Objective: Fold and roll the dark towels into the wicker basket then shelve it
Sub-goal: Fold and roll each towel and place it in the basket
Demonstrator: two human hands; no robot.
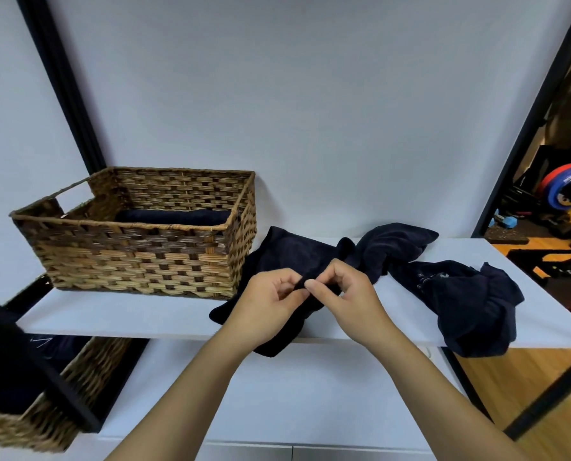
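A wicker basket (138, 257) stands on the left of a white shelf (118, 316), with one rolled dark towel (174, 216) lying inside it. Right of the basket a crumpled dark towel (287, 251) lies on the shelf and hangs over its front edge. My left hand (271, 304) and my right hand (347, 297) meet over it, and both pinch the same raised edge of the cloth. Another dark towel (460, 301) lies bunched at the right, drooping over the shelf's front.
A second wicker basket (54, 394) with dark cloth sits on the lower shelf at the left. Black frame posts (61, 84) stand at both sides. A white wall is close behind. Gym weights (566, 191) lie on the floor at the far right.
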